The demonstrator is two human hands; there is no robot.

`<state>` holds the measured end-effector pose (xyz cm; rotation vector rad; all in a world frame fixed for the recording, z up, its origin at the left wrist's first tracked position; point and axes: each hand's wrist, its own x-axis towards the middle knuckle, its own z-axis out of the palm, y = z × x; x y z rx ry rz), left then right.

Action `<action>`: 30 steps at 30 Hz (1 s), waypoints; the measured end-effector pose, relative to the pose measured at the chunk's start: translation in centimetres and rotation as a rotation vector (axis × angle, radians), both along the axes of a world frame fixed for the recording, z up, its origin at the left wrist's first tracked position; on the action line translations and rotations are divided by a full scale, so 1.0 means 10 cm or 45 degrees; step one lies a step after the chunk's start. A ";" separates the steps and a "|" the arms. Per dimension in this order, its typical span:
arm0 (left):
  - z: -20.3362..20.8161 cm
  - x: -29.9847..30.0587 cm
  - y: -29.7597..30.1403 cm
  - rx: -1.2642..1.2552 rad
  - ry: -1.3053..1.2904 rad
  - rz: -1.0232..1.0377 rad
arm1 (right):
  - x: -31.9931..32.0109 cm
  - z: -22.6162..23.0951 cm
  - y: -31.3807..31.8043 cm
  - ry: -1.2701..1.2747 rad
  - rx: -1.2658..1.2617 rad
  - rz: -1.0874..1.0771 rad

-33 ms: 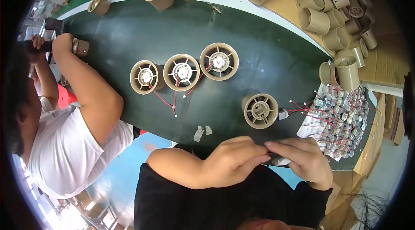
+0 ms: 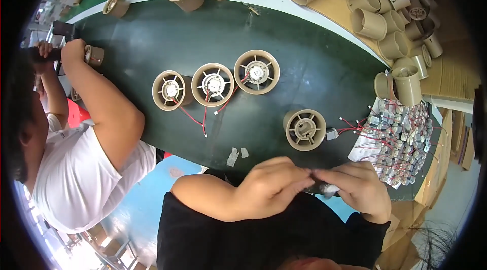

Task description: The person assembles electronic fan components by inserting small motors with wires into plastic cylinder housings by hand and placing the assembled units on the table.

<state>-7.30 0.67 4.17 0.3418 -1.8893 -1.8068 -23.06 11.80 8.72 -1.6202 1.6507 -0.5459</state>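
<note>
My left hand (image 2: pixel 276 185) and my right hand (image 2: pixel 359 188) meet at the fingertips over the near table edge, both with fingers closed. A small silver-and-white piece (image 2: pixel 328 189) pokes out under my right fingers; it is blurred and partly covered, so its kind is unclear. Whatever my left fingers pinch is hidden. Beyond my hands stands a tan plastic fan housing (image 2: pixel 306 130) with a spoked hub. Beside it lies a small silver motor (image 2: pixel 331 134) with red wires. Three more housings, the middle one (image 2: pixel 213 85) among them, have motors fitted and wires trailing.
A heap of wired motors (image 2: pixel 398 140) covers the table's right end. Many tan housings (image 2: pixel 369 24) pile up on cardboard (image 2: pixel 446 75) at the far right. Clear plastic scraps (image 2: pixel 233 157) lie near the front edge. A co-worker in a white shirt (image 2: pixel 91 178) works at the left.
My hands have shifted slightly, and more of the small silver-and-white piece shows beneath my right fingers. The housings and motors on the table have stayed put.
</note>
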 end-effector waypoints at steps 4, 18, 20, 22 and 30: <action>-0.08 0.00 0.04 -0.137 0.126 0.114 | -0.02 -0.02 -0.03 -0.076 0.009 -0.311; -0.17 -0.29 0.15 -0.345 0.044 0.442 | 0.16 -0.48 0.28 -1.311 -0.167 -0.863; -0.20 -0.45 0.17 -0.424 -0.219 0.523 | 0.02 -0.49 0.33 -0.981 -0.254 -0.898; -0.26 -0.57 0.12 -0.515 -0.291 0.575 | -0.05 -0.37 0.25 -0.777 -0.285 -0.983; -0.27 -0.45 -0.13 -0.471 -0.266 0.092 | -0.09 -0.07 -0.14 0.313 -0.298 -0.383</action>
